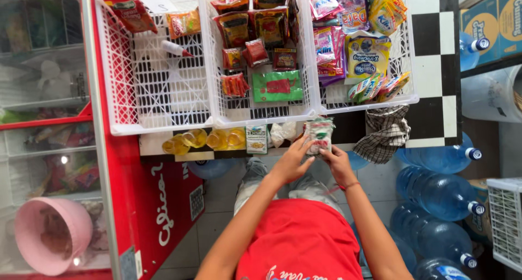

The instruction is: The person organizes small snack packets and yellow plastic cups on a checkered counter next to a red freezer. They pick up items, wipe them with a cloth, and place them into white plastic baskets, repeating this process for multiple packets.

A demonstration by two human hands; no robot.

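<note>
Taking the packet stack (319,136) at the front edge of the checkered surface (429,62) as the landmark: far to its left stands a red freezer (163,204) with a pink bowl (51,234) beyond it. Up and to the left of the stack sits a white basket (157,100), nearly bare, holding a small white bottle with a red tip (175,48). Just left of the stack, along the same edge, lie yellow oil pouches (204,140), then a small green-and-white sachet (256,138). The left hand (292,161) grasps the stack from its lower left side, fingers closed against it. The right hand (337,161) grips the stack from its lower right, thumb on the front. Directly above the stack is a middle basket (261,111) with red snack packs and a green packet (277,86). To the right of the stack hangs a checked cloth (386,136), and farther right stand 5 blue water jugs (440,195) on the floor.
</note>
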